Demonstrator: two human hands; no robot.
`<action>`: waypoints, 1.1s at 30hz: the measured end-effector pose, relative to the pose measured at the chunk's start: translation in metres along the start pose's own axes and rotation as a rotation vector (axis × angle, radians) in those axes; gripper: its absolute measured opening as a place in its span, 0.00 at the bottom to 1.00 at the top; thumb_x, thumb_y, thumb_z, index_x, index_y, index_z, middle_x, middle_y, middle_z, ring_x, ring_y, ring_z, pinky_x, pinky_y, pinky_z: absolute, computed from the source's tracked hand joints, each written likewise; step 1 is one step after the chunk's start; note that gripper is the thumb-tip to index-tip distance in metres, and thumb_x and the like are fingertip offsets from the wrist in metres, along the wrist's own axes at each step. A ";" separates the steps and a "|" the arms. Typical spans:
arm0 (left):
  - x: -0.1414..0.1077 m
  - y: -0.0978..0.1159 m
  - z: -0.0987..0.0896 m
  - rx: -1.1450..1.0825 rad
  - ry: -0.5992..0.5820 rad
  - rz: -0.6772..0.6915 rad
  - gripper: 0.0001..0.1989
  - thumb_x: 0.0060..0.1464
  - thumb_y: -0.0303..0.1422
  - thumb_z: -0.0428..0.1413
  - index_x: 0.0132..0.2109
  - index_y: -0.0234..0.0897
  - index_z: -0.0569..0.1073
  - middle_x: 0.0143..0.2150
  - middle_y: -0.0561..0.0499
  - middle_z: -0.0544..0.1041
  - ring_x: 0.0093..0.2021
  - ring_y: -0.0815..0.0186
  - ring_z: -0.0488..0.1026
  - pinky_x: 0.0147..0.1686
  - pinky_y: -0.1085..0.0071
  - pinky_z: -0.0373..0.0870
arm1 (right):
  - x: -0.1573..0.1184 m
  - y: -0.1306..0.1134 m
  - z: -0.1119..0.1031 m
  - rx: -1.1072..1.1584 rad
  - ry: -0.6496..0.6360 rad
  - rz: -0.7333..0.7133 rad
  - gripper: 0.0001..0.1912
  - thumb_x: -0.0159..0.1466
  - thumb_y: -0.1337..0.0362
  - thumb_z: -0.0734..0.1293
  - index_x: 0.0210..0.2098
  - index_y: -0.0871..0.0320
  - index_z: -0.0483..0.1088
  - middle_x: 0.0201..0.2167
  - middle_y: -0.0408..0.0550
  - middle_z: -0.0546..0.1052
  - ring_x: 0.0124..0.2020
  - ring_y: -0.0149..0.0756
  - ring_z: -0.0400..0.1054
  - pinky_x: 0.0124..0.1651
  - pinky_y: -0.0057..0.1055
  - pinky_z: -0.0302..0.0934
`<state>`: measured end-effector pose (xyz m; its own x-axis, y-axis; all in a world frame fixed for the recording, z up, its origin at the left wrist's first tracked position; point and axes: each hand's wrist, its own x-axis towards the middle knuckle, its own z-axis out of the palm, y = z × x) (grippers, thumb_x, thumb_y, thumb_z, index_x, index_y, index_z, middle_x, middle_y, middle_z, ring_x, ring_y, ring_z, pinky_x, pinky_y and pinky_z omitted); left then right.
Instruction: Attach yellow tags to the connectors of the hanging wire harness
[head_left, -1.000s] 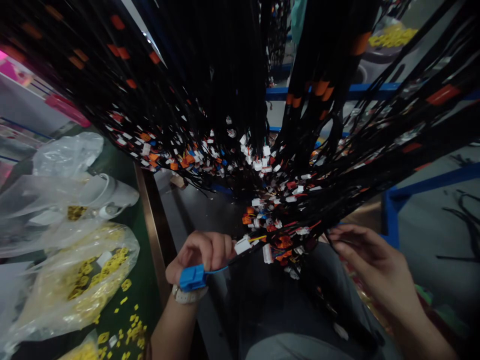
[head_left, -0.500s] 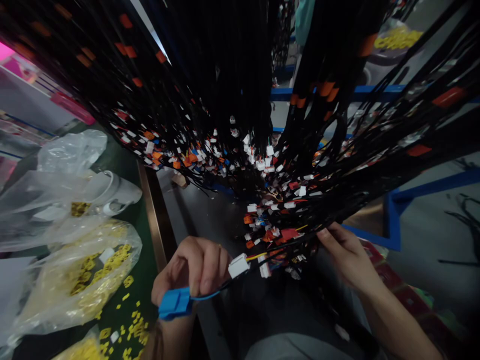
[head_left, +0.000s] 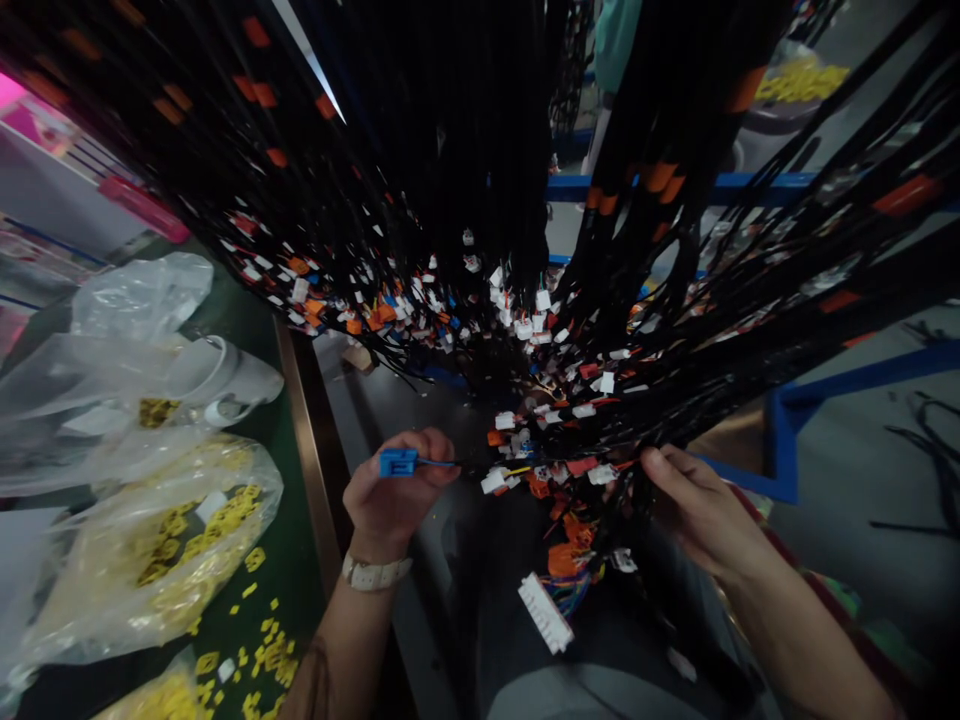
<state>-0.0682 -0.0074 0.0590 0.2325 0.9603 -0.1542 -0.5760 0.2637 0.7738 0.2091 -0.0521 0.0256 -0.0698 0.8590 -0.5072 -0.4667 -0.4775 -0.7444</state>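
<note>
The left hand (head_left: 388, 505) is clamped on a blue connector (head_left: 397, 462), a small boxy block of moulded plastic with hard edges and a recess in its face. A thin blue wire (head_left: 436, 463) leaves its end and runs straight rightward toward the cable bundle. A pale, smooth strap (head_left: 375, 574) circles the left wrist.

The right hand (head_left: 701, 510) has its thumb and fingers together on the black cables (head_left: 660, 432) at the right of the bundle; how many strands it grips cannot be told. Between the hands sit a glossy white connector (head_left: 495, 481) with a yellow wire, soft-edged orange connectors (head_left: 562, 560) and, lower down, a long white connector block (head_left: 546, 612), flat and rectangular, set at a slant, with fine multicoloured wires beside it.

Above, slim, rope-like black cables (head_left: 450, 120) hang in a dense curtain, some banded with matte orange tape (head_left: 660, 177).

At left, a dark green table (head_left: 296, 545) has a smooth brown edge strip (head_left: 306, 430). On it lie a crinkled, shiny clear plastic bag (head_left: 232, 605) with small angular yellow pieces inside, and a rounded white tub (head_left: 251, 372) on its side. Angular blue frame bars (head_left: 784, 440) stand at right.
</note>
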 end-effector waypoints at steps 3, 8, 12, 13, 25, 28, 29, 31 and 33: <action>0.004 -0.004 -0.002 0.043 0.110 -0.040 0.15 0.45 0.41 0.55 0.32 0.33 0.76 0.32 0.46 0.72 0.32 0.66 0.68 0.32 0.69 0.68 | 0.000 0.000 -0.002 -0.004 0.025 0.007 0.13 0.54 0.52 0.70 0.27 0.55 0.72 0.26 0.46 0.78 0.26 0.39 0.73 0.32 0.34 0.67; 0.011 -0.009 -0.007 0.066 0.228 -0.145 0.13 0.50 0.40 0.54 0.32 0.33 0.76 0.33 0.46 0.76 0.32 0.66 0.71 0.35 0.69 0.69 | 0.002 -0.001 -0.005 -0.080 0.040 -0.017 0.14 0.54 0.51 0.70 0.25 0.56 0.73 0.22 0.45 0.76 0.24 0.37 0.70 0.29 0.32 0.64; 0.014 -0.017 -0.010 0.195 0.252 -0.076 0.11 0.51 0.38 0.55 0.35 0.35 0.76 0.35 0.48 0.76 0.34 0.67 0.72 0.35 0.72 0.68 | 0.004 0.002 -0.008 -0.150 0.040 -0.059 0.17 0.56 0.49 0.68 0.22 0.57 0.71 0.18 0.43 0.72 0.20 0.30 0.63 0.23 0.28 0.58; 0.015 -0.019 -0.010 0.284 0.268 -0.054 0.10 0.51 0.37 0.55 0.37 0.35 0.76 0.36 0.48 0.76 0.36 0.67 0.72 0.35 0.73 0.68 | 0.004 0.004 -0.008 -0.170 0.051 -0.078 0.18 0.57 0.49 0.67 0.22 0.57 0.71 0.18 0.43 0.71 0.20 0.29 0.62 0.23 0.27 0.57; -0.001 -0.037 0.020 1.222 -0.082 0.282 0.07 0.53 0.30 0.54 0.39 0.37 0.74 0.37 0.47 0.76 0.39 0.65 0.72 0.40 0.70 0.66 | 0.008 0.007 -0.008 -0.169 0.034 -0.125 0.15 0.59 0.51 0.66 0.41 0.52 0.71 0.39 0.48 0.78 0.41 0.44 0.71 0.41 0.36 0.66; -0.005 -0.044 0.026 1.196 -0.324 0.144 0.08 0.56 0.30 0.51 0.40 0.36 0.75 0.37 0.46 0.77 0.39 0.65 0.73 0.41 0.70 0.66 | 0.005 0.005 -0.007 -0.238 0.015 -0.136 0.18 0.57 0.52 0.67 0.44 0.53 0.70 0.42 0.49 0.77 0.43 0.46 0.71 0.43 0.39 0.67; -0.005 -0.047 0.028 1.200 -0.373 0.109 0.10 0.57 0.30 0.50 0.40 0.36 0.75 0.38 0.46 0.77 0.39 0.65 0.73 0.41 0.70 0.66 | 0.005 0.005 -0.007 -0.302 0.022 -0.154 0.19 0.55 0.52 0.69 0.44 0.53 0.70 0.42 0.49 0.78 0.44 0.46 0.71 0.45 0.40 0.67; -0.007 -0.055 0.031 1.220 -0.424 0.059 0.12 0.59 0.31 0.48 0.42 0.36 0.75 0.40 0.45 0.78 0.41 0.64 0.73 0.43 0.69 0.66 | 0.004 0.004 -0.007 -0.435 0.026 -0.181 0.20 0.51 0.55 0.73 0.42 0.55 0.71 0.41 0.50 0.78 0.44 0.46 0.71 0.47 0.41 0.66; -0.008 -0.063 0.033 1.244 -0.447 0.033 0.13 0.59 0.32 0.48 0.46 0.37 0.74 0.43 0.44 0.77 0.43 0.63 0.73 0.46 0.68 0.65 | 0.003 0.003 -0.007 -0.501 -0.012 -0.183 0.19 0.51 0.57 0.73 0.39 0.56 0.71 0.41 0.50 0.78 0.44 0.46 0.70 0.49 0.42 0.65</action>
<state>-0.0076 -0.0348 0.0316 0.6076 0.7885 -0.0956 0.4568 -0.2484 0.8542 0.2138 -0.0522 0.0181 -0.0380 0.9372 -0.3467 0.0057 -0.3468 -0.9379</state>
